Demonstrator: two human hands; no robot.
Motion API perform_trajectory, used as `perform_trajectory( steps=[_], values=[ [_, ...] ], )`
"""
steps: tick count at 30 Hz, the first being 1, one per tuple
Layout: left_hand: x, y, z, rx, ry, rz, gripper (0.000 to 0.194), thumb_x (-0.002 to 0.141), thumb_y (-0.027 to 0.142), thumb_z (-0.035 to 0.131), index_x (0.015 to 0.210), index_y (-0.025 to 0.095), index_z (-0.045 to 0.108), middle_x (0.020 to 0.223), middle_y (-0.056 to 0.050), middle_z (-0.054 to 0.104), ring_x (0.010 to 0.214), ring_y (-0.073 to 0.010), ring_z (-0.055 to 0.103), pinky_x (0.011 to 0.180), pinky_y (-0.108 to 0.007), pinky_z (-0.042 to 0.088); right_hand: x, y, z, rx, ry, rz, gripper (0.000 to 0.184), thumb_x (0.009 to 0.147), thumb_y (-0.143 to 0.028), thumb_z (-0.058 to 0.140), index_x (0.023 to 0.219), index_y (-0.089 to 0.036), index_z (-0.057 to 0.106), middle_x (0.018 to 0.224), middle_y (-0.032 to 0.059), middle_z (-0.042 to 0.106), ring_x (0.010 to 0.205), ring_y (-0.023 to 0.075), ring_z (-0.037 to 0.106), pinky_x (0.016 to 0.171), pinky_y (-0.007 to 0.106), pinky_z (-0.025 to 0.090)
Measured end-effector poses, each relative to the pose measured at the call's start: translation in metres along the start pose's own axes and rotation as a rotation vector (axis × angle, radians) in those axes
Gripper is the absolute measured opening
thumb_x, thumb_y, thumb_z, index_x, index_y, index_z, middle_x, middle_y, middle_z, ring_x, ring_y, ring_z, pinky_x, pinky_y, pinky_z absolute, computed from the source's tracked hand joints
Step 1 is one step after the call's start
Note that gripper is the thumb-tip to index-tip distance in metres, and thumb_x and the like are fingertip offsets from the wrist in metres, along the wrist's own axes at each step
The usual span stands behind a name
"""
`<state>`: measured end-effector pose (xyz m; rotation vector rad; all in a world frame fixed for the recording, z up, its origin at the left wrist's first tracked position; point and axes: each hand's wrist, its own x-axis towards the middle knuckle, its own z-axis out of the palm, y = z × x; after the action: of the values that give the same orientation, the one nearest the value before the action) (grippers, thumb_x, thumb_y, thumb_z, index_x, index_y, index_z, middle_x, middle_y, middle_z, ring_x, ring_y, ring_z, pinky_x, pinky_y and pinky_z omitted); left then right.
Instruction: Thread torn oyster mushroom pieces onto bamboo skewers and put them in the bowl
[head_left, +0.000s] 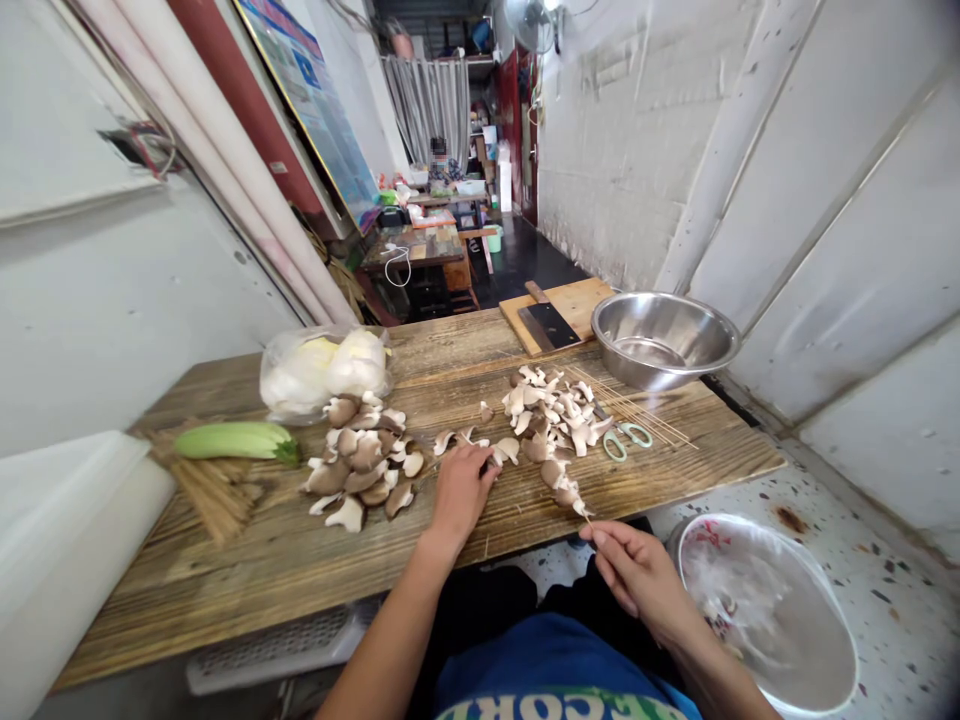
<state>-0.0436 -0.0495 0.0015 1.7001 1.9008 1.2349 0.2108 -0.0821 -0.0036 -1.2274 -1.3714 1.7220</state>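
My right hand, at the table's front edge, pinches the bare end of a wooden skewer. Oyster mushroom pieces are threaded along that skewer, which slants up and away to the left. My left hand rests low over the tabletop, thumb and forefinger closed at an oyster mushroom piece; the fingers partly hide it. Whole-looking oyster mushrooms lie heaped to the left of this hand. Another pile of mushroom pieces sits beyond the skewer.
Loose skewers and green-handled scissors lie right of the pile. Behind are a cleaver on a cutting board and a steel basin. A bagged vegetable and green gourd lie left. A lined bin stands below right.
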Motion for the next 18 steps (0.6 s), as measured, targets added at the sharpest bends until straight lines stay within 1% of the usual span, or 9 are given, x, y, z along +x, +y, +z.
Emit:
perform_trajectory(
  steps=[1, 3, 7, 9, 10, 12, 14, 16, 18],
  values=[
    [0.000, 0.000, -0.001, -0.050, 0.015, -0.021, 0.014, 0.066, 0.024, 0.071, 0.079, 0.025, 0.071, 0.085, -0.007, 0.068, 0.085, -0.0241, 0.055, 0.089, -0.038, 0.036, 0.000, -0.001, 0.000, 0.038, -0.010, 0.028, 0.045, 0.081, -0.054, 0.051, 0.100, -0.014, 0.062, 0.047, -0.0082, 0.044, 0.028, 0.0015, 0.022, 0.031, 0.015, 0.013],
    [-0.001, 0.000, -0.003, -0.111, 0.042, -0.060, 0.011, 0.066, 0.026, 0.070, 0.077, 0.025, 0.071, 0.084, -0.005, 0.069, 0.082, -0.0224, 0.056, 0.086, -0.036, 0.038, 0.000, -0.003, -0.001, 0.060, 0.005, 0.035, 0.047, 0.080, -0.055, 0.053, 0.100, -0.014, 0.062, 0.048, -0.0084, 0.044, 0.028, 0.0009, 0.022, 0.031, 0.015, 0.011],
    [-0.002, -0.001, -0.009, -0.151, 0.072, -0.111, 0.008, 0.069, 0.023, 0.065, 0.074, 0.024, 0.071, 0.078, -0.003, 0.068, 0.072, -0.0188, 0.055, 0.078, -0.031, 0.040, 0.000, -0.001, -0.001, -0.026, 0.066, -0.006, 0.051, 0.079, -0.059, 0.052, 0.100, -0.013, 0.063, 0.046, -0.0077, 0.042, 0.029, 0.0027, 0.024, 0.030, 0.016, 0.015],
    [-0.001, -0.001, -0.012, -0.168, 0.088, -0.144, 0.008, 0.067, 0.021, 0.066, 0.074, 0.024, 0.071, 0.073, -0.002, 0.067, 0.065, -0.0170, 0.053, 0.073, -0.028, 0.040, -0.001, 0.002, -0.001, -0.094, 0.084, -0.054, 0.050, 0.081, -0.057, 0.050, 0.099, -0.013, 0.064, 0.045, -0.0073, 0.042, 0.030, 0.0044, 0.027, 0.030, 0.017, 0.019],
    [0.000, -0.001, -0.013, -0.173, 0.101, -0.155, 0.009, 0.066, 0.021, 0.068, 0.075, 0.024, 0.071, 0.071, -0.002, 0.066, 0.064, -0.0164, 0.053, 0.071, -0.028, 0.040, -0.001, 0.003, -0.001, -0.139, 0.099, -0.098, 0.048, 0.082, -0.055, 0.049, 0.099, -0.013, 0.065, 0.045, -0.0066, 0.043, 0.032, 0.0056, 0.031, 0.032, 0.017, 0.023],
    [0.001, 0.001, -0.015, -0.175, 0.128, -0.151, 0.011, 0.066, 0.023, 0.069, 0.077, 0.024, 0.071, 0.074, -0.002, 0.067, 0.065, -0.0163, 0.053, 0.071, -0.027, 0.040, -0.001, 0.006, -0.002, -0.248, 0.161, -0.211, 0.043, 0.084, -0.051, 0.050, 0.099, -0.013, 0.066, 0.048, -0.0040, 0.046, 0.039, 0.0089, 0.042, 0.037, 0.019, 0.033],
    [-0.001, 0.007, -0.014, -0.171, 0.147, -0.133, 0.010, 0.068, 0.026, 0.068, 0.078, 0.024, 0.072, 0.079, -0.003, 0.068, 0.069, -0.0167, 0.054, 0.073, -0.027, 0.041, -0.001, 0.008, -0.002, -0.353, 0.218, -0.302, 0.039, 0.085, -0.046, 0.049, 0.098, -0.014, 0.067, 0.052, -0.0013, 0.051, 0.047, 0.0121, 0.049, 0.045, 0.021, 0.040],
    [-0.007, 0.016, -0.011, -0.168, 0.136, -0.122, 0.010, 0.072, 0.028, 0.065, 0.078, 0.024, 0.072, 0.081, -0.003, 0.068, 0.070, -0.0171, 0.055, 0.075, -0.028, 0.042, 0.000, 0.006, -0.001, -0.414, 0.232, -0.339, 0.038, 0.087, -0.044, 0.047, 0.098, -0.014, 0.068, 0.054, 0.0000, 0.053, 0.050, 0.0134, 0.051, 0.048, 0.022, 0.042],
    [-0.018, 0.029, -0.005, -0.185, 0.095, -0.101, 0.011, 0.074, 0.028, 0.064, 0.081, 0.025, 0.072, 0.080, -0.004, 0.068, 0.071, -0.0177, 0.056, 0.077, -0.029, 0.043, 0.002, 0.003, 0.001, -0.437, 0.219, -0.352, 0.037, 0.088, -0.042, 0.045, 0.097, -0.015, 0.068, 0.053, -0.0003, 0.053, 0.049, 0.0134, 0.051, 0.048, 0.023, 0.041]
  ],
)
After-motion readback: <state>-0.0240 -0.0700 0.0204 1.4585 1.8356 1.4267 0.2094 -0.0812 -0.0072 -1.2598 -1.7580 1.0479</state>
